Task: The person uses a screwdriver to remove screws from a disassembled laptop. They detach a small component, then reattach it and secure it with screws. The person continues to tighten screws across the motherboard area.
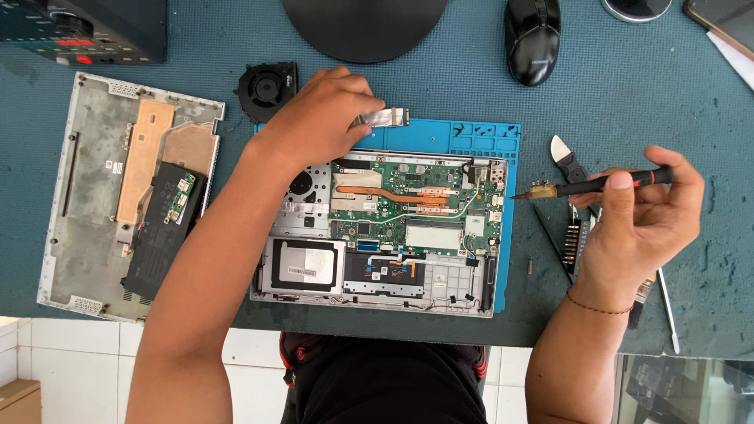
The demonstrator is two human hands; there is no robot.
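An opened laptop point(385, 279) lies on a blue repair mat point(479, 135), its green circuit board point(416, 196) and copper heat pipe exposed. My left hand point(318, 118) reaches over the laptop's far edge and pinches a small silver-wrapped memory card point(385, 118) above the mat. My right hand point(640, 212) is off to the right of the laptop, holding a thin black screwdriver point(597, 185) level, its brass tip pointing left toward the board.
The removed bottom cover point(86, 235) with a black battery point(161, 232) lies at left. A loose fan point(267, 86) sits behind it. A black mouse point(532, 39), a round monitor base point(365, 27), a bit holder point(573, 235) and pliers point(567, 161) surround the mat.
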